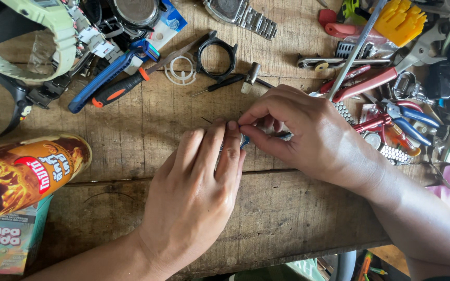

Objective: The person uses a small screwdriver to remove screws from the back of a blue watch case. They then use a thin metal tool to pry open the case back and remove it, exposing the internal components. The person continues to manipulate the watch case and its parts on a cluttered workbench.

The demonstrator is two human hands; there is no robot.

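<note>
Both hands low over a worn wooden table, meeting at the centre. Left hand back-up, fingers bent and closed around a small part, mostly hidden, only a bluish sliver showing between the two hands just above the table. Right hand reaching in from the right, thumb and forefinger pinched tight on the same part, fingertips touching those of the left hand. Exact kind of part: cannot tell.

Above the hands, a small hammer, a black ring-shaped case and a white plastic ring lying near one another. Left of those, a blue-handled tool beside a black-and-orange handled one. Top centre, a metal-banded watch; top left, a pale green watch strap. Right side crowded with red and blue pliers, a yellow plastic piece and a long metal rod. Bottom left, a brown can on its side atop a green box.
</note>
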